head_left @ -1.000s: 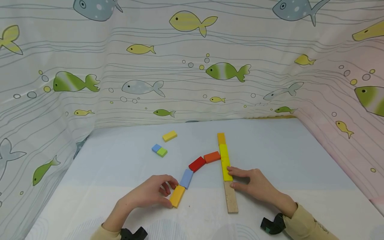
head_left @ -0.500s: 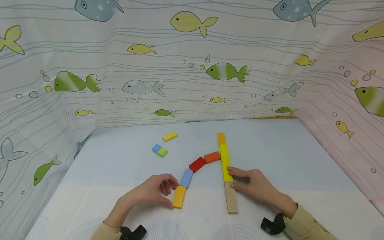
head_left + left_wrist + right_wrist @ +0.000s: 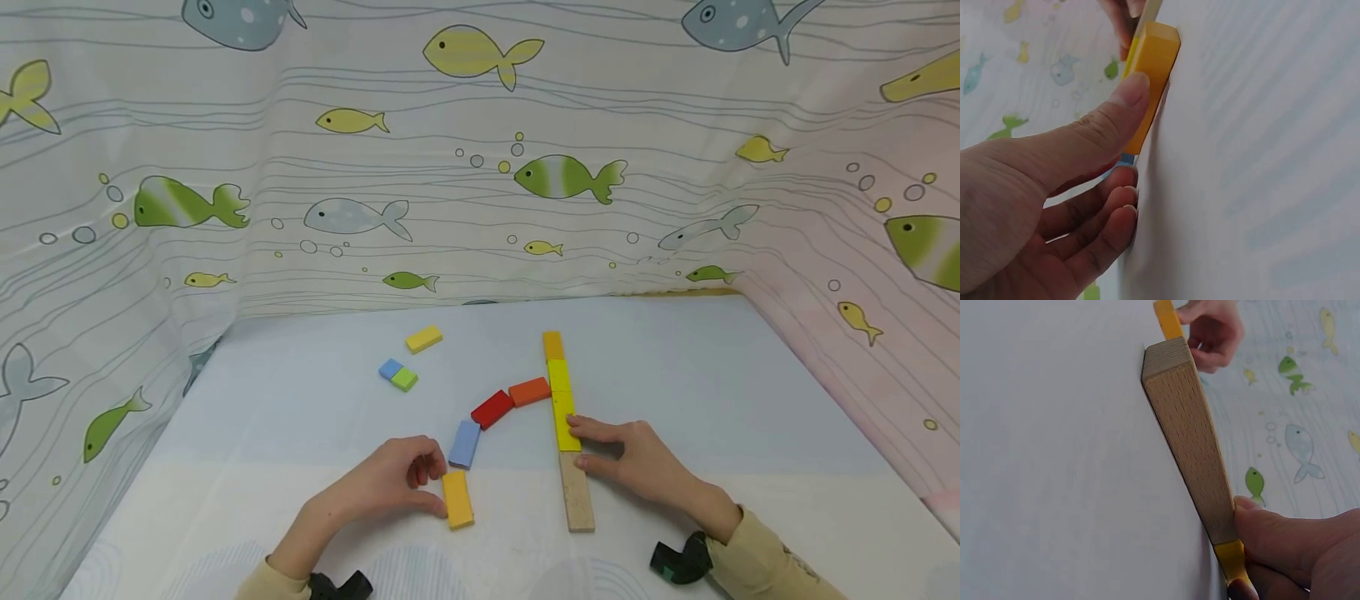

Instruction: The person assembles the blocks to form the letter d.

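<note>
An orange-yellow block (image 3: pixel 458 500) lies on the table, slightly tilted, and my left hand (image 3: pixel 393 482) touches its left side with the thumb. The other left fingers are bent loosely near the block's far end, beside a blue block (image 3: pixel 464 443). From there a red block (image 3: pixel 492 410) and an orange block (image 3: pixel 530 392) curve up to a straight column. My right hand (image 3: pixel 637 460) rests against that column, index fingertip at a yellow block (image 3: pixel 566 421) and thumb against a bare wooden block (image 3: pixel 577 492). In the right wrist view the wooden block (image 3: pixel 1188 447) shows its grain.
A smaller yellow block (image 3: pixel 557 375) and an orange block (image 3: pixel 552 345) top the column. At the back left lie a pale yellow block (image 3: pixel 423 339), a small blue block (image 3: pixel 391 368) and a green block (image 3: pixel 405 379). Fish-printed cloth (image 3: pixel 450 183) hangs behind the table.
The near orange-yellow block has turned and shifted right, its near end swinging right, and a gap has opened to the blue block. My left hand moved slightly right with it; the right hand stayed.
</note>
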{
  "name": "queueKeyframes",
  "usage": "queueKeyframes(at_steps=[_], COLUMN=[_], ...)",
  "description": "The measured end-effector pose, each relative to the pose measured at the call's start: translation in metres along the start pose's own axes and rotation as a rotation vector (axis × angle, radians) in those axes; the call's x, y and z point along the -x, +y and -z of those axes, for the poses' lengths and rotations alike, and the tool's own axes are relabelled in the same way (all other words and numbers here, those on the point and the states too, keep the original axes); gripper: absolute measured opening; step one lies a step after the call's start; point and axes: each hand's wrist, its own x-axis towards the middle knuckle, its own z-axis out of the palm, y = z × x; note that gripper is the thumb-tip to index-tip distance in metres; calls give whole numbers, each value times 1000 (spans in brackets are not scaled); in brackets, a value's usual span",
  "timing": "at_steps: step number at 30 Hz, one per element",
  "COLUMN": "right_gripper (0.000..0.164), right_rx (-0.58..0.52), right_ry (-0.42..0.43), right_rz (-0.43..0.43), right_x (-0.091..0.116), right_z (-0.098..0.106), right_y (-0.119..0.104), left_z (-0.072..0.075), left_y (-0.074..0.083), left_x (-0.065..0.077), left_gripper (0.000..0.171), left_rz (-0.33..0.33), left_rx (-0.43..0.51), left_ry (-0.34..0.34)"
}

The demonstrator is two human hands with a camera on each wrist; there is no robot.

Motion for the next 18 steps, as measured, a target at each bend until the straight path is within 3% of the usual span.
queueKeyframes(at_steps=[18], right_gripper=[53], right_rx=[-4], right_ry=[1], right_rz=[-19], right_x=[0], right_z=[0], right_y=[-1], left_z=[-7], left_y=[4], left_x=[-1], left_gripper=[36], left_rz=[16], left_rx=[-50], left_ry=[41])
